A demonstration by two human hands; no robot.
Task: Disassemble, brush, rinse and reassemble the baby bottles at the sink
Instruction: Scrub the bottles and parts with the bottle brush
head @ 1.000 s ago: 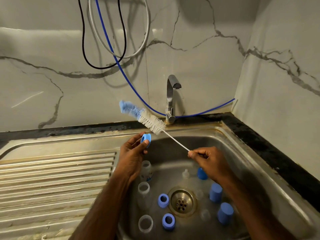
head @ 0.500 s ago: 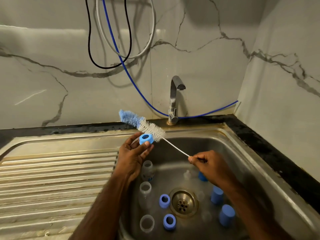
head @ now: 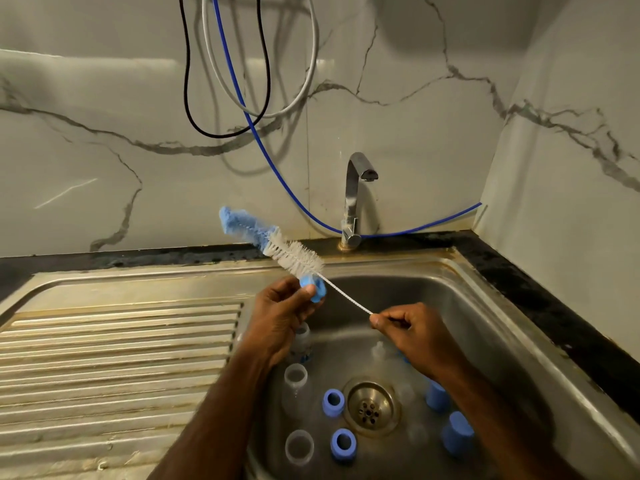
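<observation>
My left hand (head: 282, 315) pinches a blue bottle ring (head: 316, 289) above the sink's left wall. My right hand (head: 414, 329) grips the thin wire handle of a bottle brush (head: 294, 256); its white bristles and blue sponge tip point up and left, and the wire passes right by the ring. Down in the sink basin (head: 485, 341) lie clear bottles (head: 295, 379) (head: 299, 446), blue rings (head: 333, 402) (head: 343, 444), blue caps (head: 457, 433) (head: 435, 395) and a clear teat (head: 378, 351). Another bottle is partly hidden under my left hand.
The tap (head: 356, 199) stands behind the basin with no water running. A ribbed steel draining board (head: 114, 368) fills the left. Cables and a blue hose (head: 263, 140) hang on the marble wall. A dark counter edge (head: 554, 306) runs along the right. The drain (head: 370, 407) sits mid-basin.
The brush has slid up and left, so the ring in my left hand now sits at the wire below the bristles. My right hand rose slightly.
</observation>
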